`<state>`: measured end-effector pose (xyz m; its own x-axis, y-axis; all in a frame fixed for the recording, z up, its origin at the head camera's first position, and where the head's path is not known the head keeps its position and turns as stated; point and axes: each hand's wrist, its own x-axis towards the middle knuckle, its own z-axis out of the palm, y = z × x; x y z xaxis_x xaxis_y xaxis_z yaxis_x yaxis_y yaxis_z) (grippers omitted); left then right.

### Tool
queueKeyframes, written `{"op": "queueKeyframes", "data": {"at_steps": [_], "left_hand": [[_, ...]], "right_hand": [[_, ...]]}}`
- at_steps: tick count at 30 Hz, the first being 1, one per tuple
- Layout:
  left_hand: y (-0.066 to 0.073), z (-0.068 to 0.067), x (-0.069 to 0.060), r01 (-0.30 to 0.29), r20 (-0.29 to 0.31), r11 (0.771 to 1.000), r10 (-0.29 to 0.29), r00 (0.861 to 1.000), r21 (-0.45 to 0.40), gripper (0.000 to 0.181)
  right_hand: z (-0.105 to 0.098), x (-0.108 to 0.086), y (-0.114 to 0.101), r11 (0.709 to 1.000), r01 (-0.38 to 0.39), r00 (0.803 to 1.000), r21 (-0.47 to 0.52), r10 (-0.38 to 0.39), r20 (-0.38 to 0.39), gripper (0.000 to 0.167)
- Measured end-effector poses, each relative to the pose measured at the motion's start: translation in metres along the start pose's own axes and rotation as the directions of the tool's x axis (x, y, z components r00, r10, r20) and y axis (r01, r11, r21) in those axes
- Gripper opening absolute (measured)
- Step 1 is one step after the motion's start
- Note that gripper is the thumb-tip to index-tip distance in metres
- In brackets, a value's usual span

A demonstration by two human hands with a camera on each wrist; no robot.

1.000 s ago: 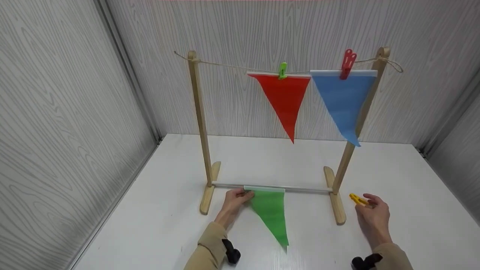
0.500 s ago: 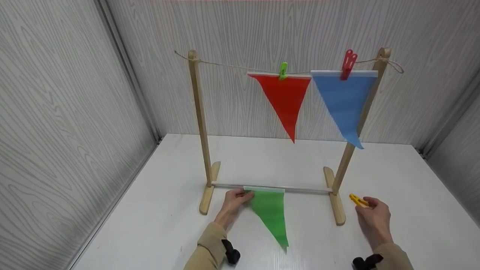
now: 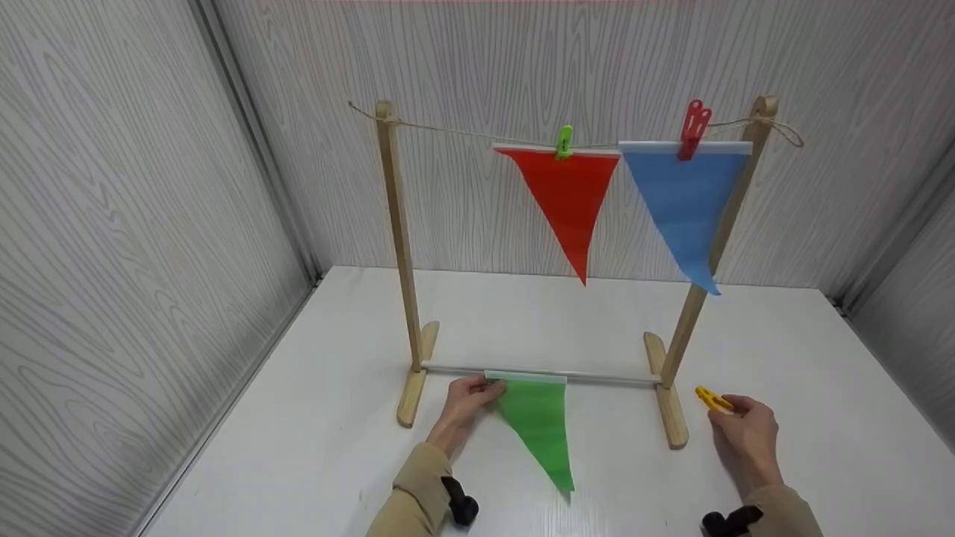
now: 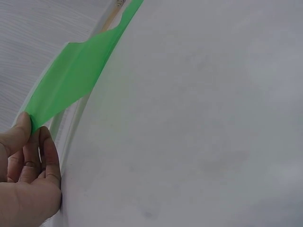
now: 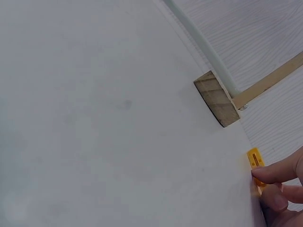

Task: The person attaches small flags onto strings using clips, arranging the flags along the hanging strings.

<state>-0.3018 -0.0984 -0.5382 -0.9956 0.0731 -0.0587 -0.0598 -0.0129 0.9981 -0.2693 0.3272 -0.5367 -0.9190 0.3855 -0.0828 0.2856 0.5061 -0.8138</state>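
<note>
My left hand (image 3: 466,406) pinches the upper left corner of a green triangular pennant (image 3: 539,425) between thumb and fingers. The pennant's white top edge lies level, near the stand's bottom rod, and its tip points toward me. In the left wrist view the green pennant (image 4: 75,71) stretches away from the thumb. To the right of the stand, my right hand (image 3: 750,432) holds a yellow clothespin (image 3: 713,399) between thumb and fingers. The right wrist view shows the yellow clothespin (image 5: 256,160) close to the white tabletop, its rear part hidden by the fingers.
A wooden stand (image 3: 395,224) carries a string (image 3: 455,132) between two posts. On it hang a red pennant (image 3: 571,198) under a green clothespin (image 3: 565,142) and a blue pennant (image 3: 683,201) under a red clothespin (image 3: 694,128). Grey walls (image 3: 134,261) flank the white table (image 3: 298,447).
My right hand with the yellow clothespin has shifted very slightly toward me. The blue pennant's tip has swayed a little. The left hand and the green pennant hold still.
</note>
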Motion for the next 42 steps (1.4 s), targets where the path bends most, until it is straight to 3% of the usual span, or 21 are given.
{"op": "queueKeyframes", "data": {"at_steps": [13, 22, 26, 31, 35, 38, 42], "left_hand": [[0.001, 0.0, 0.0, -0.002, -0.002, 1.0, 0.002, 1.0, 0.018, 0.018], [0.0, 0.0, 0.0, -0.006, 0.003, 1.0, 0.006, 1.0, 0.021, 0.017], [0.001, 0.0, 0.0, -0.014, -0.003, 1.0, 0.014, 1.0, 0.024, 0.022], [0.001, 0.0, 0.0, -0.019, 0.004, 1.0, 0.019, 1.0, -0.015, 0.02], [0.001, 0.0, 0.0, -0.025, 0.007, 1.0, 0.025, 1.0, 0.0, 0.016], [0.0, 0.0, 0.0, -0.021, 0.007, 1.0, 0.021, 1.0, 0.011, 0.017], [0.001, 0.001, -0.001, -0.009, 0.008, 1.0, 0.009, 1.0, 0.005, 0.022]], "right_hand": [[0.003, -0.002, 0.001, 1.0, 0.022, 1.0, 0.012, -0.021, -0.015, 0.05], [0.006, -0.005, 0.002, 0.99, 0.141, 0.981, -0.005, -0.141, -0.136, 0.046], [0.008, -0.004, -0.001, 0.993, 0.112, 0.987, 0.041, -0.106, -0.122, 0.054], [0.011, -0.003, -0.007, 0.983, 0.047, 0.993, 0.178, -0.026, -0.117, 0.068], [0.012, -0.006, -0.011, 0.949, -0.015, 0.993, 0.316, 0.052, -0.109, 0.069], [0.011, -0.008, -0.013, 0.895, -0.039, 0.991, 0.444, 0.091, -0.095, 0.066], [0.012, -0.008, -0.017, 0.806, -0.013, 0.99, 0.592, 0.093, -0.104, 0.065]]}}
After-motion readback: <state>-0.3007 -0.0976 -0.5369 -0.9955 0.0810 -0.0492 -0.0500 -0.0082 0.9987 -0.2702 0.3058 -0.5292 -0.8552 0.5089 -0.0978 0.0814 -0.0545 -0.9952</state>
